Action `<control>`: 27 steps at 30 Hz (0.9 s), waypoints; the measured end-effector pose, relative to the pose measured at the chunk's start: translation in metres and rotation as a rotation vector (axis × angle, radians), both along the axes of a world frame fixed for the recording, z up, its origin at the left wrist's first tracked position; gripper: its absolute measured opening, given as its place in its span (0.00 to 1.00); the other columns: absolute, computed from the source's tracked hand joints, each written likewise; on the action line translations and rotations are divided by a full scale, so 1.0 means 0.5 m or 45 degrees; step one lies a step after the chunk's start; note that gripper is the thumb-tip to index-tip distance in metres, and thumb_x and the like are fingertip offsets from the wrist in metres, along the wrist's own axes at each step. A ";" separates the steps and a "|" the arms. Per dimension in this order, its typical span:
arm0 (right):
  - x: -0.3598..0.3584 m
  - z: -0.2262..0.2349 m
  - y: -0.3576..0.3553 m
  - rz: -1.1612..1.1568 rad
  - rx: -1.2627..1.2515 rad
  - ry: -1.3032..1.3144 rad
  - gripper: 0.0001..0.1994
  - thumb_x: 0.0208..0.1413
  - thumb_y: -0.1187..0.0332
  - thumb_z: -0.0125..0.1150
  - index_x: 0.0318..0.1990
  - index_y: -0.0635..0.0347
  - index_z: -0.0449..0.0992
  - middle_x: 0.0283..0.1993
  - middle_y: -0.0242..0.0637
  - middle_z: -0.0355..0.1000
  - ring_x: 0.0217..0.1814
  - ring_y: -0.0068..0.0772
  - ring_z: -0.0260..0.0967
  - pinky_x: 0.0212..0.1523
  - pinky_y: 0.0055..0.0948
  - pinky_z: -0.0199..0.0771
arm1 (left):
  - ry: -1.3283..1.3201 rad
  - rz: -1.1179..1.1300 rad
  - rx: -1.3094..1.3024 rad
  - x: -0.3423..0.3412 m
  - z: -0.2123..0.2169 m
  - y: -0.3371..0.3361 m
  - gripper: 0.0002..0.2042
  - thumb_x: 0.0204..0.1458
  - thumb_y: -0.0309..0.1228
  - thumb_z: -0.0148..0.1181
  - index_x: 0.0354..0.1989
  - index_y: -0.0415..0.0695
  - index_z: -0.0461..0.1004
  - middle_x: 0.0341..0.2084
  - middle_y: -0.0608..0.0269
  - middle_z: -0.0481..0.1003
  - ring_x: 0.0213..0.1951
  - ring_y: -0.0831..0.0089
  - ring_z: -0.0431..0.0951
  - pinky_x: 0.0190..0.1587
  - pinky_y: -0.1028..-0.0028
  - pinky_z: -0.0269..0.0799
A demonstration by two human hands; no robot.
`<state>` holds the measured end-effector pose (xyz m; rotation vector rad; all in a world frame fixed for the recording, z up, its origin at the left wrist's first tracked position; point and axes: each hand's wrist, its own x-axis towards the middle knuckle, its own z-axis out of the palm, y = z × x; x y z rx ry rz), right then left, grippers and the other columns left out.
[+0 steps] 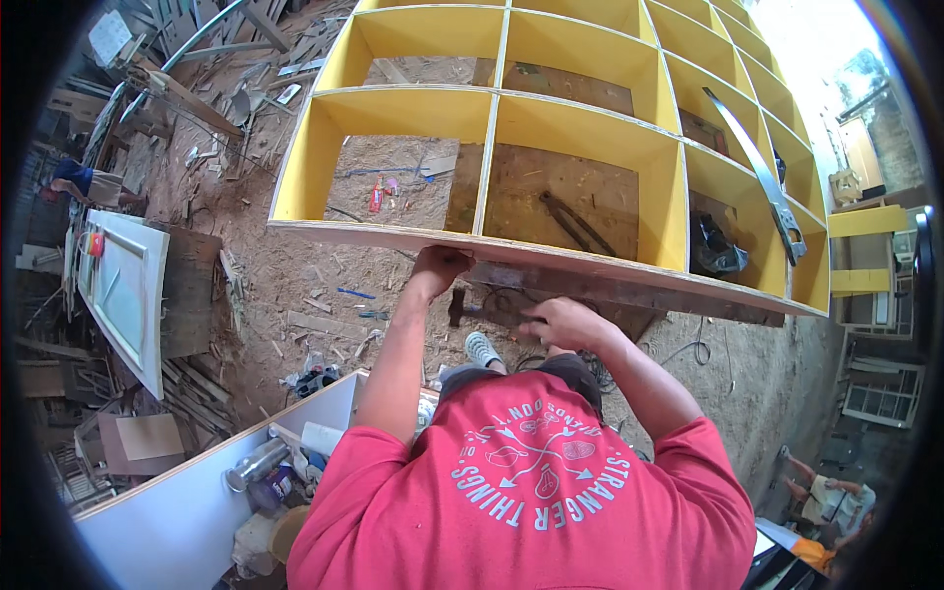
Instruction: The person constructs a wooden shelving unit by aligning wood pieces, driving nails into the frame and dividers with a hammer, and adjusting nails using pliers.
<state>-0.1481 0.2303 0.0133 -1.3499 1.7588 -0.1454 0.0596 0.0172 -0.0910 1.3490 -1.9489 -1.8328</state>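
Note:
A large yellow compartmented shelving unit (393, 113) lies in front of me with its open cells facing up. My left hand (440, 271) is closed at its near edge panel, fingertips pressed against the wood; whatever they pinch is too small to make out. Below that edge, my right hand (567, 323) is curled round the handle of a hammer (456, 307), whose dark head points left toward my left hand. A handsaw (752, 162) rests across the right-hand dividers. Dark long-handled pincers (575, 223) lie in a near cell, and a black plastic bag (718, 254) sits in the cell beside it.
At lower left stands a white open cabinet (187, 521) holding a metal can (258, 464) and other containers. A framed panel (126, 295) leans at left. Wood scraps and cables litter the dirt floor (265, 324). Other people (836, 497) are at lower right and far left.

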 end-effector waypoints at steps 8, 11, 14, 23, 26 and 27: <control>-0.050 -0.028 -0.005 0.060 -0.129 -0.108 0.20 0.64 0.50 0.61 0.50 0.56 0.85 0.45 0.53 0.82 0.51 0.60 0.78 0.54 0.50 0.76 | 0.703 0.798 0.728 0.084 0.027 -0.027 0.27 0.49 0.58 0.77 0.47 0.53 0.78 0.34 0.69 0.76 0.40 0.73 0.76 0.45 0.66 0.72; -0.020 -0.003 -0.006 0.451 0.014 -0.277 0.21 0.63 0.48 0.63 0.51 0.56 0.84 0.46 0.54 0.81 0.51 0.59 0.79 0.53 0.48 0.76 | 0.744 0.925 0.625 0.054 0.026 -0.028 0.23 0.49 0.52 0.79 0.45 0.53 0.78 0.33 0.71 0.76 0.39 0.74 0.76 0.43 0.67 0.72; -0.028 -0.007 -0.008 0.436 0.044 -0.223 0.21 0.63 0.49 0.62 0.49 0.57 0.84 0.46 0.54 0.81 0.50 0.61 0.78 0.53 0.50 0.76 | 0.810 0.977 0.624 0.025 0.054 -0.014 0.18 0.51 0.44 0.79 0.42 0.52 0.78 0.32 0.73 0.74 0.35 0.78 0.73 0.39 0.71 0.69; 0.007 -0.014 0.019 0.572 0.078 -0.225 0.19 0.62 0.50 0.63 0.49 0.54 0.85 0.45 0.50 0.82 0.50 0.60 0.79 0.53 0.50 0.78 | 0.765 1.001 0.585 0.040 0.037 -0.016 0.18 0.51 0.43 0.80 0.41 0.50 0.78 0.32 0.73 0.73 0.33 0.79 0.71 0.37 0.72 0.68; -0.018 -0.033 -0.004 -0.090 -0.068 0.073 0.19 0.62 0.51 0.63 0.48 0.56 0.85 0.46 0.52 0.82 0.50 0.60 0.78 0.53 0.49 0.77 | 0.788 0.967 0.599 0.038 0.040 -0.012 0.19 0.50 0.43 0.80 0.41 0.50 0.78 0.34 0.70 0.76 0.36 0.76 0.74 0.40 0.70 0.72; -0.014 -0.036 -0.002 -0.092 -0.070 0.073 0.19 0.62 0.51 0.63 0.48 0.56 0.85 0.46 0.52 0.82 0.50 0.60 0.78 0.53 0.49 0.77 | 0.816 0.949 0.588 0.037 0.042 -0.015 0.19 0.50 0.43 0.80 0.42 0.50 0.78 0.34 0.70 0.76 0.36 0.76 0.75 0.41 0.70 0.72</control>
